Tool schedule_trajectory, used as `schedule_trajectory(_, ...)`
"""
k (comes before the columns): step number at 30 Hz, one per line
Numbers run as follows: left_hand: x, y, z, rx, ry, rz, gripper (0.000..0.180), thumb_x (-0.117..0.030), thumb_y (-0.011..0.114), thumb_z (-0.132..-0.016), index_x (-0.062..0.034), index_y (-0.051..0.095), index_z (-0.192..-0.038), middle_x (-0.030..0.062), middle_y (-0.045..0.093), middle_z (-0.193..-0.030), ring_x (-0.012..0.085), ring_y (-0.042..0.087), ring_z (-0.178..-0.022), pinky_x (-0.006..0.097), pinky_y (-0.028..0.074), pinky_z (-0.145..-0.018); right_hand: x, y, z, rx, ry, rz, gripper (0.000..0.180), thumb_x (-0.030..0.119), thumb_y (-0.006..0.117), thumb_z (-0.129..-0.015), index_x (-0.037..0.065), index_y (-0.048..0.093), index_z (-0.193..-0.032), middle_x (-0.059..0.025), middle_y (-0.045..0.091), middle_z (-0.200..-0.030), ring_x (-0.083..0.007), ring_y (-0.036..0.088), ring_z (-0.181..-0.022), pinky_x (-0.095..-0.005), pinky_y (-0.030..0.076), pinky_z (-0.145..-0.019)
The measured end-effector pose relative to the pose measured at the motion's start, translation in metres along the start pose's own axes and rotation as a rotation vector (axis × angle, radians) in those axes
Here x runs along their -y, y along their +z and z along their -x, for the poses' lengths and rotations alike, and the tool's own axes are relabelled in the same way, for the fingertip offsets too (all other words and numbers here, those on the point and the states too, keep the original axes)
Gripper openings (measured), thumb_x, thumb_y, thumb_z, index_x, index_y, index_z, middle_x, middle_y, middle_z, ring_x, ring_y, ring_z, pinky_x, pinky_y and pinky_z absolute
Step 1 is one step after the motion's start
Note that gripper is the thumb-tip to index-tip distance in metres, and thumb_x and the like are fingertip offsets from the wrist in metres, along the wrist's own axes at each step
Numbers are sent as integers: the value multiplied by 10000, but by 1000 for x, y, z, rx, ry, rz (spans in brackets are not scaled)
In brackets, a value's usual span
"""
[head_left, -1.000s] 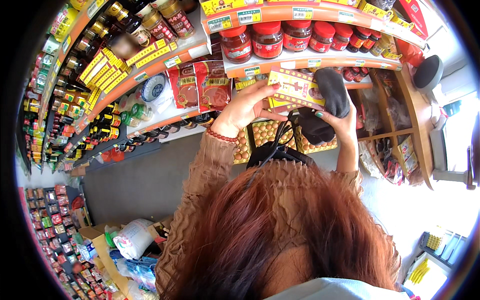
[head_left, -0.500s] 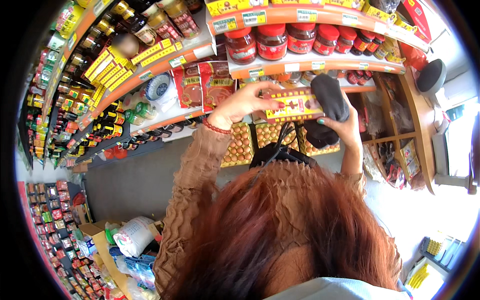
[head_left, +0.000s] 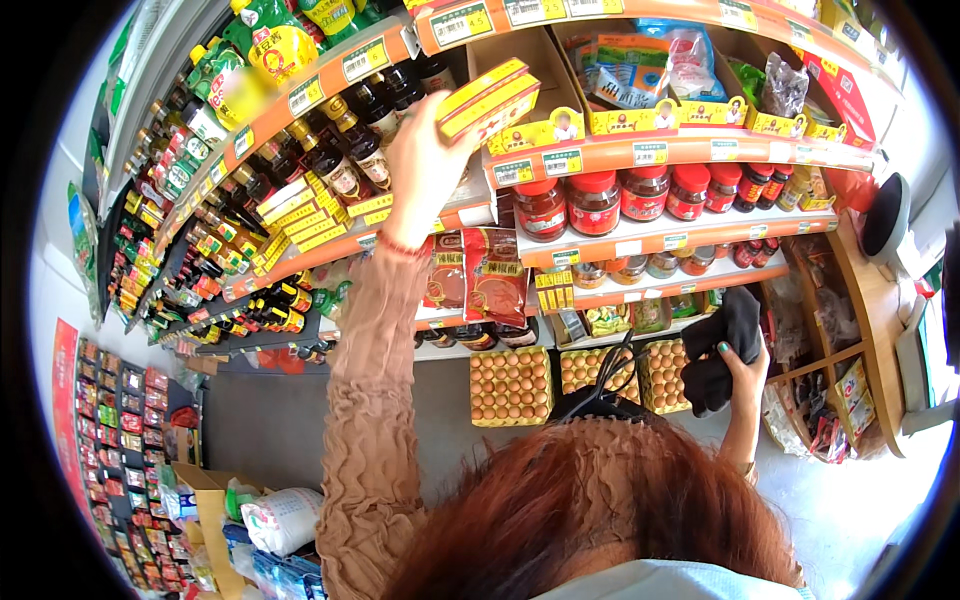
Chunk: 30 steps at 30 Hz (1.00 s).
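My left hand (head_left: 418, 165) reaches up to the shelves, its fingers closed round a small yellow and red carton (head_left: 492, 98). The carton is held beside the front of an open shelf box (head_left: 515, 50), above the orange shelf edge. Low on the right, my right hand (head_left: 745, 378) grips a dark grey cloth (head_left: 712, 355), bunched up, with the thumb on top. Below and left of the raised carton, a stack of similar yellow cartons (head_left: 308, 212) lies in front of dark bottles (head_left: 325, 165).
Jars with red lids (head_left: 593, 205) line the middle shelf. Red packets (head_left: 497, 275) hang below it. Trays of eggs (head_left: 510, 387) sit low in front of me, by black cords. A wooden rack (head_left: 875, 330) stands right; a white sack (head_left: 283, 520) lies lower left.
My left hand has carried the carton up and left, away from the cloth, to the upper shelf. My right hand has moved down and right with the cloth. The view has shifted too.
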<state>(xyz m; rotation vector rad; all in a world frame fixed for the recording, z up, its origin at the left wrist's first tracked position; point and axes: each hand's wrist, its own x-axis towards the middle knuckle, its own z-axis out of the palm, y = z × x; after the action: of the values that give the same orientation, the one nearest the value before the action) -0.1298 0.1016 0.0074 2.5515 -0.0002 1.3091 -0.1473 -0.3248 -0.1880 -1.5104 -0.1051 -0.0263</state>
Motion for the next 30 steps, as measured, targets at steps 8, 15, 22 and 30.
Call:
schedule_trajectory(8,25,81,-91,95,20,-403,438,-252,736,-674,-51,610,-1041,152,658,-891,304,624,-889,398,487,-774,-18,-30,18,-215,-8,11,475,-23,661,-711,-27,519,-1165,-68,594,-1031,-147,555,-940,-266,423,-850)
schedule_trajectory(15,76,143,-150,263,-50,-546,506,-271,759,-665,4,598,-1058,188,625,-1001,322,597,-971,381,468,-860,-27,-60,41,-385,78,17,476,-19,665,-733,-24,513,-1183,-65,592,-1034,-144,562,-931,-260,433,-831)
schedule_trajectory(22,97,164,-188,550,48,-552,709,-256,810,-623,39,502,-1189,228,520,-1194,332,495,-1129,372,400,-948,-29,-74,60,-516,75,77,449,72,688,-739,-24,540,-1152,-63,590,-1003,-148,549,-881,-261,427,-795)
schedule_trajectory(30,109,177,-197,549,119,-533,640,-237,780,-649,29,508,-1163,217,533,-1169,329,507,-1108,374,408,-932,-38,-79,68,-566,101,168,411,67,679,-744,-26,545,-1121,-58,591,-960,-140,548,-847,-266,437,-770)
